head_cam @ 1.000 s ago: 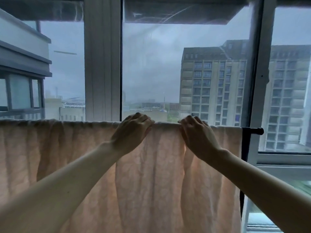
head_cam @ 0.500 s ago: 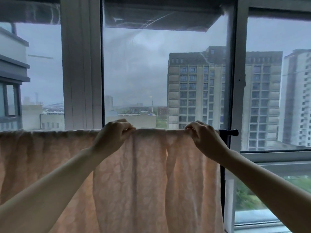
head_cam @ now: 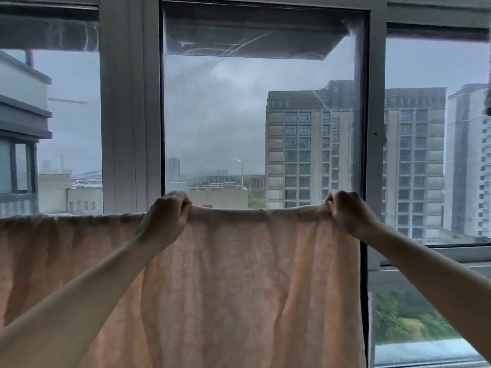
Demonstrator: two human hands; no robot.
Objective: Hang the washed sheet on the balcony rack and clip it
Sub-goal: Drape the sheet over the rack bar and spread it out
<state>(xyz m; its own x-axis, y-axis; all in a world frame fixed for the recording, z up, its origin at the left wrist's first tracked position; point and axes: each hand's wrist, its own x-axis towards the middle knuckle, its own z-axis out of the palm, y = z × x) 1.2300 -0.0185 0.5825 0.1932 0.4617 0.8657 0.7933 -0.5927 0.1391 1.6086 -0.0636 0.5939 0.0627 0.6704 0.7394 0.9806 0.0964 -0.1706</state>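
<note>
A pale peach patterned sheet (head_cam: 239, 274) hangs across the lower half of the view, draped over a rack bar that the cloth hides. My left hand (head_cam: 166, 217) grips the sheet's top edge near the middle. My right hand (head_cam: 346, 212) grips the top edge at the sheet's right end. The stretch of cloth between my hands is pulled flat and taut. Left of my left hand the top edge stays gathered in small folds. No clip is in view.
Right behind the sheet stands a grey-framed balcony window (head_cam: 130, 115) with vertical posts. A dark upright pole (head_cam: 364, 301) runs down just past the sheet's right edge. Apartment blocks (head_cam: 305, 155) and an overcast sky show through the glass.
My hands have moved apart along the top edge, spreading the bunched sheet flat to the right. The bar's black right end, seen earlier, is now covered.
</note>
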